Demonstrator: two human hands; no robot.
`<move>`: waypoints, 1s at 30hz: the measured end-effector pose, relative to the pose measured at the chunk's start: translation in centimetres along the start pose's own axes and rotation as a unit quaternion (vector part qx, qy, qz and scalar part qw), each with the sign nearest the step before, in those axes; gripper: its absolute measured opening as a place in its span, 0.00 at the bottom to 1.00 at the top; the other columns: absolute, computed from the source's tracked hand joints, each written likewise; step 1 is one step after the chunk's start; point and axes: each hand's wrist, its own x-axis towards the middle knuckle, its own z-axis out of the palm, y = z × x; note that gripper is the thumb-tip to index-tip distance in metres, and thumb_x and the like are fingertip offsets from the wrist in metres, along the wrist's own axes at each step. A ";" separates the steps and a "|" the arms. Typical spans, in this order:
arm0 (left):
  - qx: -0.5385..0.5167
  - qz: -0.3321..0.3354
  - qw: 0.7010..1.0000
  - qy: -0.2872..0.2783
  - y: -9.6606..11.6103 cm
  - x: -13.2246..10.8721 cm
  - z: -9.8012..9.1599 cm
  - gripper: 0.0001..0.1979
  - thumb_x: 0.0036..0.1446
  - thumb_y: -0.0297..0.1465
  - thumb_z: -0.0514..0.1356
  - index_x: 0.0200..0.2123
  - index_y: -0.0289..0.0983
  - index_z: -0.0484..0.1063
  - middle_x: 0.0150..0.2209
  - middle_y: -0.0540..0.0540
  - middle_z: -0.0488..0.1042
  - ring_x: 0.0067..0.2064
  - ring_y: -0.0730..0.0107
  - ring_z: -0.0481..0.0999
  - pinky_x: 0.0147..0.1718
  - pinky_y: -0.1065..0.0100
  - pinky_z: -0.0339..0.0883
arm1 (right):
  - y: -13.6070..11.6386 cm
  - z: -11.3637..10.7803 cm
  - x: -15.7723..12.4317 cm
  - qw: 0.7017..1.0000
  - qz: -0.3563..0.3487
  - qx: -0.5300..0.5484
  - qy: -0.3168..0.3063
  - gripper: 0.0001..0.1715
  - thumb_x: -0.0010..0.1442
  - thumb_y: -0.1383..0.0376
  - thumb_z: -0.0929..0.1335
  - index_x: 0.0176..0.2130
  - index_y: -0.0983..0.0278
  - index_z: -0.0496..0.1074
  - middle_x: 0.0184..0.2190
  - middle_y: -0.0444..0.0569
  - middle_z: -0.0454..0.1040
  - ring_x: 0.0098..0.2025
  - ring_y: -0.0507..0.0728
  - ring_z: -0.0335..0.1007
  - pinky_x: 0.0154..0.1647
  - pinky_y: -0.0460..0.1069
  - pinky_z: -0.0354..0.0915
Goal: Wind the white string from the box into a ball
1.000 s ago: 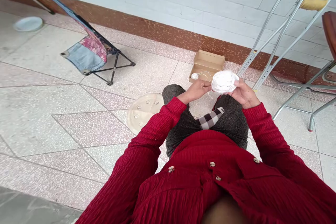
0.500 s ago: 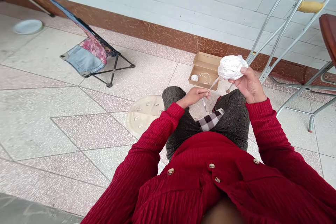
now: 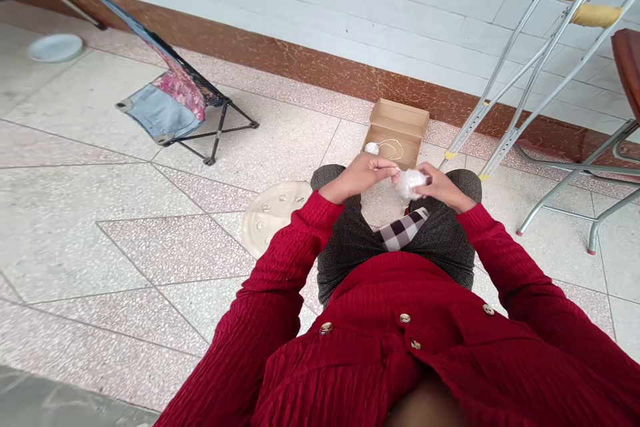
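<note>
Ball of white wound cord (image 3: 412,182) sits low over the knees, between both hands. The right hand (image 3: 443,187) has its fingers curled round the ball's right side, gripping it. The left hand (image 3: 362,174) is pinched shut at the ball's left edge; whether on the ball itself or a loose strand I cannot tell. Just beyond the knees an open brown cardboard box (image 3: 400,117) lies on the tiled floor, holding a smaller white cord ball (image 3: 371,147). A round cream plate (image 3: 249,217) lies beside the left knee
</note>
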 end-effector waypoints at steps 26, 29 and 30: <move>-0.062 -0.021 0.996 -0.061 -1.4 1.1 1.8 0.13 0.62 0.34 0.61 0.29 0.35 0.81 0.32 0.47 0.82 0.36 0.71 0.78 0.42 0.70 0.67 | 0.4 -1.1 1.8 0.967 -0.079 -0.175 0.169 0.29 0.42 0.61 0.78 0.43 0.62 0.68 0.40 0.46 0.71 0.40 0.56 0.66 0.43 0.53 0.65; -0.016 -0.033 0.999 0.006 -2.1 1.5 1.0 0.12 0.60 0.32 0.60 0.28 0.34 0.81 0.30 0.49 0.81 0.32 0.73 0.75 0.39 0.71 0.66 | 0.9 -0.5 0.3 0.999 0.016 -0.027 0.025 0.24 0.46 0.59 0.76 0.42 0.62 0.70 0.36 0.44 0.71 0.35 0.54 0.66 0.34 0.48 0.64; -0.005 -0.036 0.999 0.025 -2.4 1.6 1.0 0.12 0.60 0.31 0.60 0.28 0.34 0.81 0.29 0.49 0.80 0.32 0.73 0.75 0.38 0.71 0.66 | 1.1 -0.4 -0.1 0.998 0.050 0.037 -0.022 0.23 0.47 0.59 0.76 0.42 0.62 0.70 0.35 0.43 0.71 0.34 0.53 0.67 0.31 0.47 0.63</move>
